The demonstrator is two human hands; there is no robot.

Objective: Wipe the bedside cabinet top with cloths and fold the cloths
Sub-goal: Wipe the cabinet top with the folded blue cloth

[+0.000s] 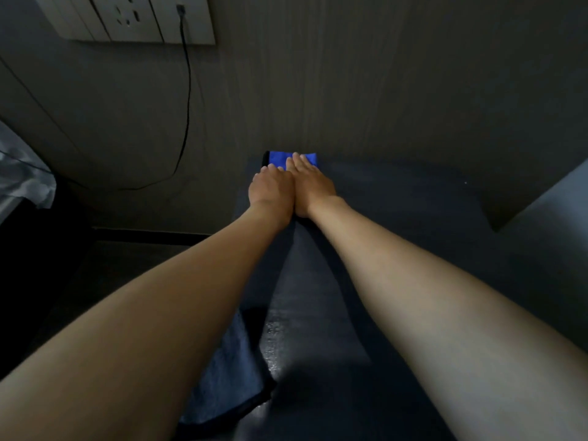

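The blue cloth [307, 158] is lying at the far edge of the cabinet top [397, 198], right against the wall [350, 90], and both hands are resting flat on it side by side, so that only its far strip is showing beyond the fingertips. The left hand [270, 190] and the right hand [313, 186] are touching each other, with fingers stretched forward and nothing curled round the cloth; they are pressing it down rather than grasping it, which probably serves to keep it bunched into one pad and to spread the pressure while it is reaching the back edge of the surface. The arms are stretching out nearly straight, likely because that back edge is the farthest part to reach. A wet-looking sheen is showing on the dark top nearer the person, which suggests that wiping is under way. A second, darker cloth [229, 370] is lying partly under the left forearm at the near left edge, apparently set aside. A black cable [187, 100] is hanging from a wall socket panel [133, 17] at upper left.
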